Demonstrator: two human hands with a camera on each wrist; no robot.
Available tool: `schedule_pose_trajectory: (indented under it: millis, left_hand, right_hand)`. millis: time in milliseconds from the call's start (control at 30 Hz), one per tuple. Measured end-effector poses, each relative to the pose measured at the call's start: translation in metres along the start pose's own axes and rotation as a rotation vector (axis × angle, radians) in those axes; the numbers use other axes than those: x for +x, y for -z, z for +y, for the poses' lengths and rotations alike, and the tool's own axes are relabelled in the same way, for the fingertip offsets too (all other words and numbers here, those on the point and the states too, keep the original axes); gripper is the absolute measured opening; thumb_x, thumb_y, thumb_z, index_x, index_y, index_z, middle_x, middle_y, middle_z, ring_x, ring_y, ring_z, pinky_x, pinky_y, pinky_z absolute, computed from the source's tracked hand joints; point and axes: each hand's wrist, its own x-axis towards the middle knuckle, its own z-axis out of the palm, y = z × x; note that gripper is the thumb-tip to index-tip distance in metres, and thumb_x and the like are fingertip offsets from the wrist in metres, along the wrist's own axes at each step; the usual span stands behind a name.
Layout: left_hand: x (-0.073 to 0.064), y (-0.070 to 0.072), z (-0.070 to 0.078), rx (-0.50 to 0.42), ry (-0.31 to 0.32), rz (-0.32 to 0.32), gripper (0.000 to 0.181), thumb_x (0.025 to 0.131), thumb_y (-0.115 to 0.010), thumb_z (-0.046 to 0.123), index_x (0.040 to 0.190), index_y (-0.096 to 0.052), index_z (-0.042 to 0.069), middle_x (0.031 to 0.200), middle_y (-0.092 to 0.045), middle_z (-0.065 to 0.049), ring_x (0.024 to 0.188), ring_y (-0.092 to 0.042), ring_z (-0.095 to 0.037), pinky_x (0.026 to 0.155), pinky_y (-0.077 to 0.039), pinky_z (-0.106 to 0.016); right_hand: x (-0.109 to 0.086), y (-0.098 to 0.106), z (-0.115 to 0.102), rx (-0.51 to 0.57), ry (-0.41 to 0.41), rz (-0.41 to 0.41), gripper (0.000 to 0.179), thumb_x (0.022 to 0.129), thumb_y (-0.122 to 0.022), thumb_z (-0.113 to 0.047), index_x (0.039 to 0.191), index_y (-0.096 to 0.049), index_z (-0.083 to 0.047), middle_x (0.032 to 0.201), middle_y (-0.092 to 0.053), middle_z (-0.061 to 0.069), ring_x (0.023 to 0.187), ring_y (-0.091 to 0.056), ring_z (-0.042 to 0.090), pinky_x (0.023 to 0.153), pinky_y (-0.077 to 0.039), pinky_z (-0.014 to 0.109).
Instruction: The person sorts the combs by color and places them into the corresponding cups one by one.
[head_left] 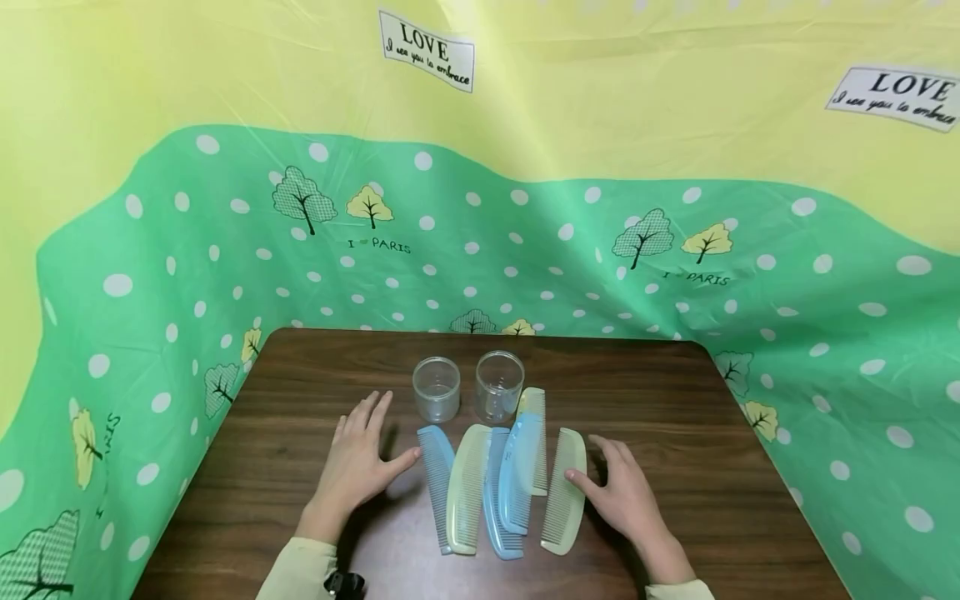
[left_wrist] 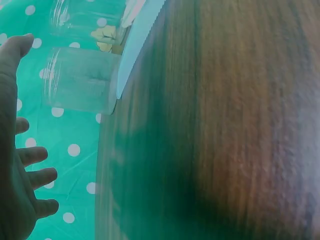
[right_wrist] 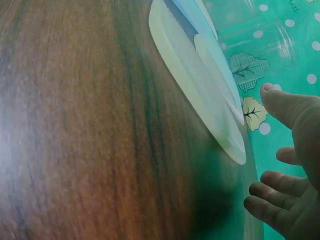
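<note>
Several combs lie side by side at the middle of the table, blue and pale yellow-green ones, some overlapping. My left hand (head_left: 360,462) is spread beside the leftmost blue comb (head_left: 437,483), its thumb close to it. On the other side, my right hand (head_left: 626,492) has its thumb near the rightmost yellow-green comb (head_left: 565,492); whether it touches I cannot tell. A blue comb (head_left: 517,483) partly covers another yellow-green comb (head_left: 538,442). In the left wrist view the fingers of the left hand (left_wrist: 20,165) hold nothing. The right wrist view shows the right hand (right_wrist: 295,165) holding nothing too.
Two clear round containers, a left one (head_left: 437,392) and a right one (head_left: 499,387), stand upright behind the combs. The dark wooden table (head_left: 315,367) has a patterned green and yellow cloth (head_left: 510,225) rising behind its back edge and along both sides.
</note>
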Motion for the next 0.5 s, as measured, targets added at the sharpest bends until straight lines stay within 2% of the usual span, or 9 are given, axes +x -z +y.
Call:
schedule_pose_trajectory:
  millis: [267, 500]
  left_hand:
    - [0.004, -0.005, 0.003, -0.042, -0.001, -0.006, 0.109, 0.082, -0.069, 0.075, 0.163, -0.028, 0.016, 0.163, -0.035, -0.017, 0.147, -0.038, -0.041, 0.118, -0.027, -0.070]
    - [0.006, -0.011, 0.005, -0.076, 0.006, -0.011, 0.115, 0.077, -0.075, 0.074, 0.164, -0.026, 0.014, 0.162, -0.037, -0.018, 0.147, -0.039, -0.041, 0.117, -0.030, -0.071]
  right_hand:
    - [0.005, -0.006, 0.002, 0.024, -0.015, -0.012, 0.081, 0.087, -0.081, -0.049, 0.146, -0.051, -0.003, 0.144, -0.053, 0.023, 0.131, -0.054, 0.044, 0.104, -0.048, 0.063]
    - [0.011, -0.006, -0.001, 0.010, -0.017, -0.041, 0.080, 0.088, -0.079, -0.049, 0.147, -0.051, -0.002, 0.146, -0.053, 0.024, 0.130, -0.055, 0.045, 0.102, -0.049, 0.063]
